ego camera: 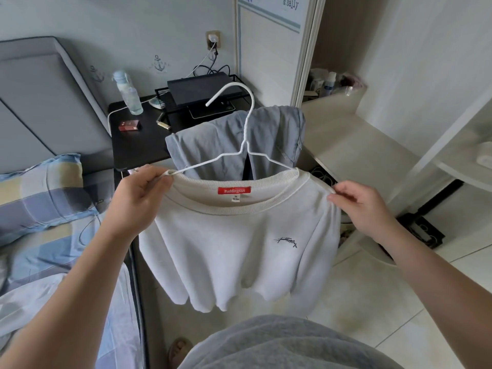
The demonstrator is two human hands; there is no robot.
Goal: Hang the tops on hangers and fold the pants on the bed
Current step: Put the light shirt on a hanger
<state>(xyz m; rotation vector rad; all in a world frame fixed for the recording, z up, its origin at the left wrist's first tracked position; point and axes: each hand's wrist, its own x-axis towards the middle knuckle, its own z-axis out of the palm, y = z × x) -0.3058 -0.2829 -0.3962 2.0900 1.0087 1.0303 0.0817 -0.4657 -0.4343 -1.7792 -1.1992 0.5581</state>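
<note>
1. At 9 o'clock of the view lies the bed point(53, 249), with a pillow point(40, 187) striped in blue and beige on it.
2. The left hand point(141, 198) has its fingers curled round the collar edge of the white sweatshirt point(239, 249) and one arm of the hanger.
3. The sweatshirt is held up in the air at the centre. It is off-white, with a ribbed round collar, a red label point(234, 190) inside the neck and a small dark mark on the chest, at its 3 o'clock.
4. The white wire hanger point(246, 134) has both arms going into the neck opening, and its hook rises toward 12 o'clock.
5. Behind it, at 12 o'clock, grey pants point(213, 145) hang over the edge of a black nightstand point(133, 147).
6. At 3 o'clock the right hand point(364, 209) pinches the sweatshirt's shoulder with its fingertips.
</note>
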